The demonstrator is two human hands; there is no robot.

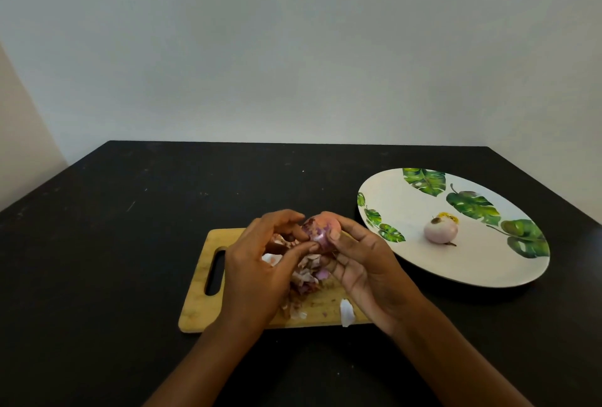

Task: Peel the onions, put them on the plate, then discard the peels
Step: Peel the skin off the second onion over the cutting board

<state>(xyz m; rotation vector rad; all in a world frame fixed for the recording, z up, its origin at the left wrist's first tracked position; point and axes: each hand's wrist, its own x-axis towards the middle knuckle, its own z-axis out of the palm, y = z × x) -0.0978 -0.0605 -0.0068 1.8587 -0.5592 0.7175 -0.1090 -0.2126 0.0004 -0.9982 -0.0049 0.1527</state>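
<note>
Onion-peeling on a black tabletop (130, 243).
The leaf-print plate (472, 263) carries a peeled onion (440, 229); over the wooden board (198, 309), the right hand (368, 269) curls its fingers round a half-skinned onion (321, 231), the left hand (257, 273) fingers pinch its skin, peels (306, 276) beneath.

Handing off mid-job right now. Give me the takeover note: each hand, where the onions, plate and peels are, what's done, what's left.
Right hand: grips the held onion above the cutting board.
Left hand: pinches at that onion's skin, which is partly on.
Plate: to the right of the board, with one peeled onion lying on it.
Peels: heaped on the board under the hands, with one pale piece by its near edge.
Done: one onion peeled and plated.
Left: finish this onion, plate it, discard the peels. No bin is in view.
</note>
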